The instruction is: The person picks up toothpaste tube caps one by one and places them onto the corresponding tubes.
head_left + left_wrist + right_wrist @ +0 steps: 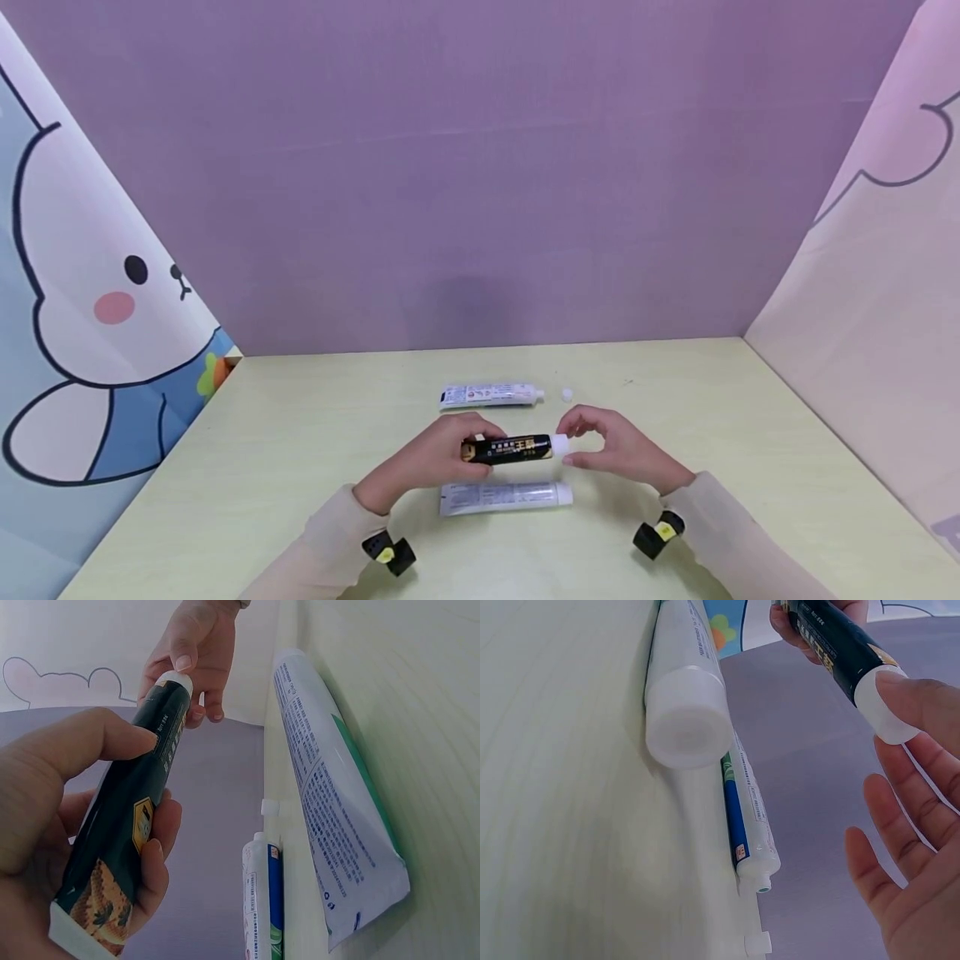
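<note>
A black toothpaste tube [510, 450] with gold lettering is held level above the table, gripped around its body by my left hand [457, 450]. Its white cap [885, 705] points to the right, and the thumb and index finger of my right hand [618, 446] pinch it. The other right fingers spread away from the tube in the right wrist view. Below the held tube in the head view lies a white capped toothpaste tube [506, 497]. Farther back, an uncapped white and blue tube [491, 395] lies with its bare nozzle to the right. A small white cap [567, 394] sits just beyond that nozzle.
The pale wooden table [315, 433] meets a purple backdrop [480, 183] at its far edge. Printed cartoon panels stand on the left [112, 333] and right [877, 333]. Each wrist carries a small black camera.
</note>
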`<control>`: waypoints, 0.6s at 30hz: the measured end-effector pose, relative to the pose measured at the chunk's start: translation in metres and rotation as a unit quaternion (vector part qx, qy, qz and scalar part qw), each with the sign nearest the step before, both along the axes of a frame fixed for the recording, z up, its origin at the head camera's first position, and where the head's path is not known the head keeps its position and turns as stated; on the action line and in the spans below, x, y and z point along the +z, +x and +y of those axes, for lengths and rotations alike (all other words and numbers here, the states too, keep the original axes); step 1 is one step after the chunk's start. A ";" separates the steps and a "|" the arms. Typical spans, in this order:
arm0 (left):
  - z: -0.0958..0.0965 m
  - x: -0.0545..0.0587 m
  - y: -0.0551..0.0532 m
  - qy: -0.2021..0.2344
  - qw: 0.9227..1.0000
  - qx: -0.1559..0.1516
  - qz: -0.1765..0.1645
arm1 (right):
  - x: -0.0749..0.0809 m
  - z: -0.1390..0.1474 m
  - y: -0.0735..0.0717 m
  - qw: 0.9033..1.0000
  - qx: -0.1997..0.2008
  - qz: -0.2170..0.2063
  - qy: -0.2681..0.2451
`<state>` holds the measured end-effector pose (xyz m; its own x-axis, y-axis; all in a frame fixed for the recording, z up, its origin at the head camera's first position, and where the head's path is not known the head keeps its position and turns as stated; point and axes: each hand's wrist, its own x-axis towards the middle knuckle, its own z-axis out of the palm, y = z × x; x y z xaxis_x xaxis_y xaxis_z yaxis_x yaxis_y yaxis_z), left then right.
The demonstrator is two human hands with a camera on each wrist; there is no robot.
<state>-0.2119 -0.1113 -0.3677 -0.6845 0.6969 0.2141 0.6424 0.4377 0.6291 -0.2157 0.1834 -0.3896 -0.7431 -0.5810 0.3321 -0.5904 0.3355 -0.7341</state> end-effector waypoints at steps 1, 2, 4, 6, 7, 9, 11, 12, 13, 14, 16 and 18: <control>0.000 0.000 0.000 -0.001 1.000 0.000 0.000 | 0.000 0.000 0.000 1.000 -0.002 -0.001 0.000; 0.000 0.000 0.000 -0.002 1.000 0.001 0.002 | 0.001 0.000 0.000 1.000 -0.004 -0.002 0.000; 0.001 0.000 0.000 -0.004 1.000 0.001 0.003 | 0.002 0.000 0.001 1.000 -0.007 -0.008 0.000; 0.001 0.001 0.000 -0.004 1.000 0.001 0.004 | 0.003 0.000 0.001 1.000 -0.011 -0.013 0.003; 0.001 0.000 0.000 -0.003 1.000 0.001 0.004 | 0.003 0.001 0.001 1.000 -0.013 -0.018 0.004; 0.000 0.000 -0.001 -0.003 1.000 0.001 0.005 | 0.003 0.000 0.001 1.000 -0.018 -0.023 0.009; 0.000 -0.001 -0.001 -0.003 1.000 0.001 0.005 | 0.003 0.000 0.001 0.999 -0.022 -0.032 0.013; 0.000 -0.001 -0.001 -0.003 1.000 0.002 0.003 | 0.003 0.001 0.001 0.999 -0.023 -0.036 0.014; 0.000 -0.001 -0.001 -0.004 1.000 0.001 0.002 | 0.002 0.001 0.001 0.999 -0.025 -0.041 0.015; 0.000 -0.001 -0.001 -0.004 1.000 0.002 0.001 | 0.002 0.001 0.001 0.999 -0.025 -0.044 0.015; -0.001 -0.001 0.000 -0.005 1.000 0.002 0.000 | 0.002 0.001 0.001 0.998 -0.023 -0.049 0.015; -0.001 0.000 0.000 -0.005 1.000 0.003 -0.003 | 0.002 0.001 0.000 0.999 -0.020 -0.046 0.015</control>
